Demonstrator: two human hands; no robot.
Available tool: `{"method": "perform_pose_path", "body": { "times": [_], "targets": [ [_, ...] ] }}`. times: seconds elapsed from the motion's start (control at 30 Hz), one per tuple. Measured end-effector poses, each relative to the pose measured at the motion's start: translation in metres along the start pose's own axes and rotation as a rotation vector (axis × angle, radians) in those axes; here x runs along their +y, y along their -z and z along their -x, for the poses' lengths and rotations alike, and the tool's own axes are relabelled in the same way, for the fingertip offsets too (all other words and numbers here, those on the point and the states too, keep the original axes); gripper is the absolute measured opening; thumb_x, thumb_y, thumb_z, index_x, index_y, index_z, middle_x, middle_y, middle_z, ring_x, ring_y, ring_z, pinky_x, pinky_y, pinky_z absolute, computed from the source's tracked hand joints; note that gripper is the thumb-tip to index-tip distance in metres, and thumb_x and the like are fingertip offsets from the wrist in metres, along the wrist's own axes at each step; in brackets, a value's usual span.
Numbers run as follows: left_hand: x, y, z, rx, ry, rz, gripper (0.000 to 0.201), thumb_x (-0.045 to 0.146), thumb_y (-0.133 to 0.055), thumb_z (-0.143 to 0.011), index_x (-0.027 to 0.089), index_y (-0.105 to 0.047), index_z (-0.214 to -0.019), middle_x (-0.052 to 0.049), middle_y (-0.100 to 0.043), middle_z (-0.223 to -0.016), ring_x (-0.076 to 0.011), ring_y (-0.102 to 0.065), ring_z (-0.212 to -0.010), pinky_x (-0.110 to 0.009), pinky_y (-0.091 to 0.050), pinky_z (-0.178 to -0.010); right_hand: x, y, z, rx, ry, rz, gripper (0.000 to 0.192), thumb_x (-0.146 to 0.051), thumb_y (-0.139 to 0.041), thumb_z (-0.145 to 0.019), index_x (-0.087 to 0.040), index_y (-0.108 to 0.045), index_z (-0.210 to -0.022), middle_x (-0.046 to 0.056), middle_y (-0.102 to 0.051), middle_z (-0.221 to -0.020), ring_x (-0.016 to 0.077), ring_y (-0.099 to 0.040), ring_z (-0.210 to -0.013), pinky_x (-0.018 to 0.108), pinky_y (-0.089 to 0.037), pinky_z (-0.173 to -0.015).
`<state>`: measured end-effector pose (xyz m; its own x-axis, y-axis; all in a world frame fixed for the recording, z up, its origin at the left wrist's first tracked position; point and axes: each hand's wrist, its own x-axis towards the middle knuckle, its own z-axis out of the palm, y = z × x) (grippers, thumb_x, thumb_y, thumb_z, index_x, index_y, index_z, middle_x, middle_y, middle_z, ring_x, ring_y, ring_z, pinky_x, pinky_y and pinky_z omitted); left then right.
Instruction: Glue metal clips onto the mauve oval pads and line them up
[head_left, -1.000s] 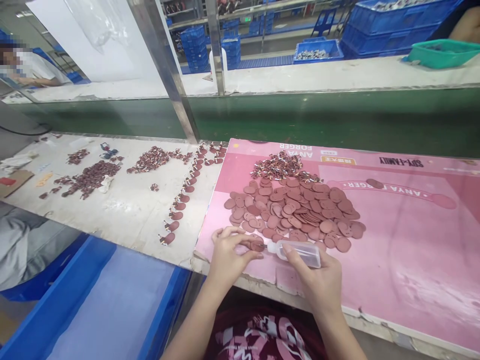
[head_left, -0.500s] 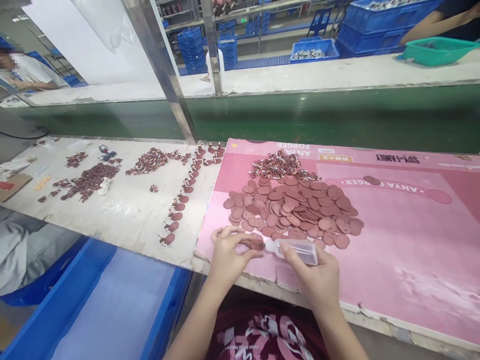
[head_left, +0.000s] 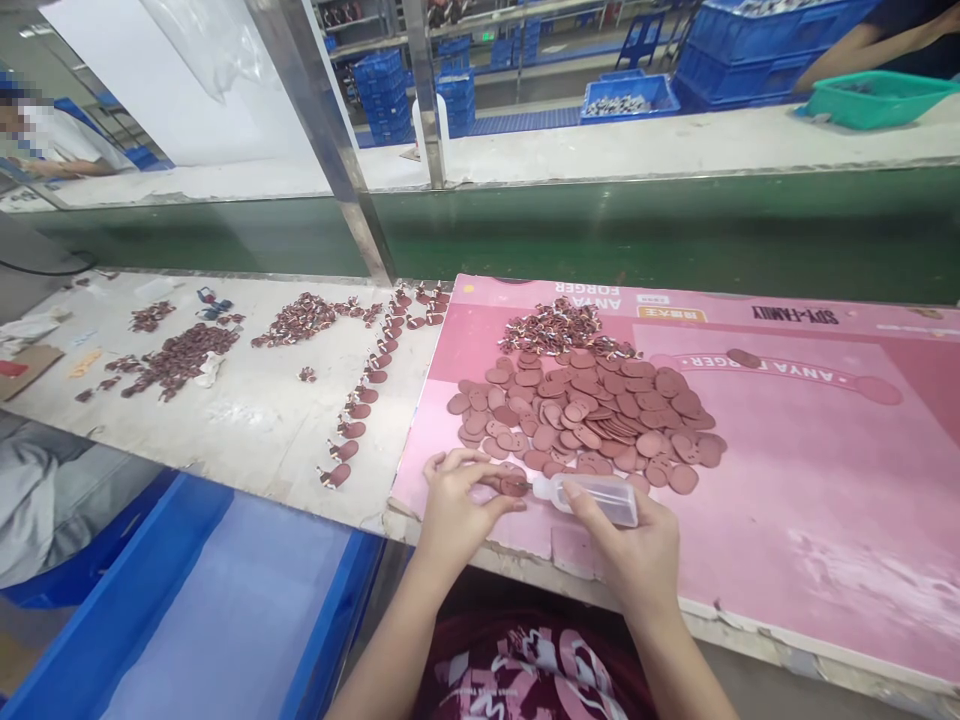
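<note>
Clear plastic bottle (head_left: 600, 497) lies sideways in the right hand (head_left: 637, 555), fingers wrapped round it, nozzle touching a brown disc (head_left: 512, 484). Left hand (head_left: 457, 505) pinches that disc at the near edge of the pink mat (head_left: 825, 480) — thumb under, fingers curled. Just beyond: pile of discs (head_left: 592, 420), flat, oval, reddish-brown.

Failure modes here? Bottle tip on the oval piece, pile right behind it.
1. The small clear bottle in the right hand has its tip at the brown oval piece pinched by the left hand; liquid may reach the fingers.
2. The pile of brown ovals lies close behind; a stray drip could land on it.
</note>
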<state>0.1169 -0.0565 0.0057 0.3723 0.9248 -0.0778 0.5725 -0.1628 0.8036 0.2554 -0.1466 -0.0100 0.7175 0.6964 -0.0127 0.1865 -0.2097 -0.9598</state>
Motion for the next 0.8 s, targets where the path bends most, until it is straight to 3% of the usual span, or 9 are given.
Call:
{"method": "perform_pose_path", "body": {
  "times": [0.8],
  "targets": [
    [-0.0043, -0.0012, 0.0000, 0.022, -0.026, -0.032, 0.028, 0.022, -0.090, -0.049, 0.029, -0.076, -0.071, 0.000, -0.071, -0.090, -0.0251, -0.064, -0.098, -0.048, -0.035, -0.100, 0.0008, 0.0004, -0.0001, -0.032, 0.044, 0.013, 0.026, -0.043, -0.069, -0.069, -0.017, -0.074, -0.067, 0.006, -0.071, -0.062, 0.0211, -0.066, -0.053, 0.026, -0.053, -0.047]
  ]
}}
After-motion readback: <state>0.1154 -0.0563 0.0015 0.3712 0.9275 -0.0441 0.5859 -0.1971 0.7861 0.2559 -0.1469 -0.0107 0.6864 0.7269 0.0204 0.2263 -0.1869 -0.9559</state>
